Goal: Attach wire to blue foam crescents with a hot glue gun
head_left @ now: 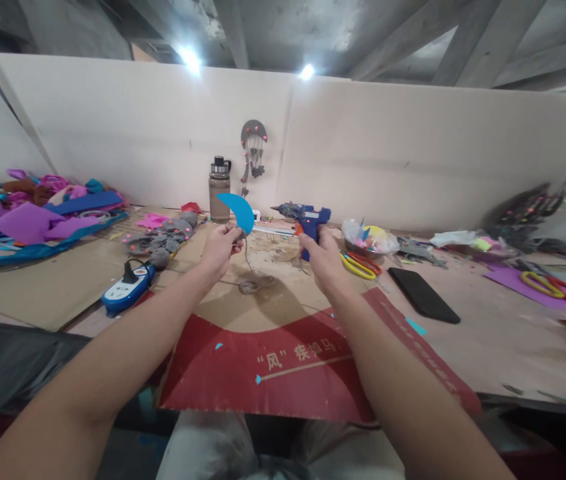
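Pinched in the fingers of my left hand (223, 248) is a blue crescent cutout (239, 212), raised above the cardboard. A thin grey cord (249, 287) hangs beneath that hand and lies in a small coil on the board. My right hand (323, 257) is wrapped round the handle of a blue glue gun (307, 217). Its nozzle points left toward the cutout, with a space between the two. Under both hands lies a red and brown cardboard sheet (273, 373) with small blue scraps on it.
Yellow and red scissors (360, 265) and a black phone (423, 295) lie to the right. A power strip (127, 288) and a heap of coloured felt (37, 217) are on the left. Behind stand a water bottle (219, 190) and a wall with a grey crescent hanging (254, 137).
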Demonstrator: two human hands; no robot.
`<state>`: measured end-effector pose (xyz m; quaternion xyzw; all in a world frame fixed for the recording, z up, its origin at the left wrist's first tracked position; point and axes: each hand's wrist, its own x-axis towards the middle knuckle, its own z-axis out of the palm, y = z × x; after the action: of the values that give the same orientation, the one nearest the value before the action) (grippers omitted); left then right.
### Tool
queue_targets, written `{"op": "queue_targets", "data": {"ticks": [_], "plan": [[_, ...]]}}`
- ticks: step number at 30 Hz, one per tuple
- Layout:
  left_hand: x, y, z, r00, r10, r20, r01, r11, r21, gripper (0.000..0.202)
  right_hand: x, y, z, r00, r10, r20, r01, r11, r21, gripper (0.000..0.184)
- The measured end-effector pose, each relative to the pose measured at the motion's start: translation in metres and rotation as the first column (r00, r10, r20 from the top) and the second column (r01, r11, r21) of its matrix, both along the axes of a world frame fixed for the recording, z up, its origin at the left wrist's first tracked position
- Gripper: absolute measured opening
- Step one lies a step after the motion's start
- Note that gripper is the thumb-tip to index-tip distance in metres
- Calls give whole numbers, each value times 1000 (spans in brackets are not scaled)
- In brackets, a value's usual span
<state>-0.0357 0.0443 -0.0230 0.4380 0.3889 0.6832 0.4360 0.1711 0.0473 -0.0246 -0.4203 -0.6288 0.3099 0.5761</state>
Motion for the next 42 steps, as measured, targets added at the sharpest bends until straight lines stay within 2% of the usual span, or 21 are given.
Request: {"op": "queue_targets", "data": {"ticks": [4, 7, 16, 24, 42], "plan": [[-2, 2, -3, 1000, -12, -22, 13, 999, 36, 17, -14, -20, 6, 986, 164, -28, -164, 986, 5, 28], [-3, 3, -4, 999, -24, -27, 26, 998, 64, 18, -19, -28, 8, 977, 211, 29, -212, 976, 41, 31], [1, 0, -1, 995, 21, -95, -16, 999, 52, 15, -18, -28, 2, 938, 98, 331, -173, 963, 207, 22], [3, 0, -2, 989, 18, -146, -11, 998, 54, 12, -19, -26, 1, 885, 20, 465, -154, 955, 252, 23], [5, -1, 1, 968, 99, -232, -101, 995, 3, 12, -28, -33, 0, 863, -34, 504, -117, 957, 264, 27]]}}
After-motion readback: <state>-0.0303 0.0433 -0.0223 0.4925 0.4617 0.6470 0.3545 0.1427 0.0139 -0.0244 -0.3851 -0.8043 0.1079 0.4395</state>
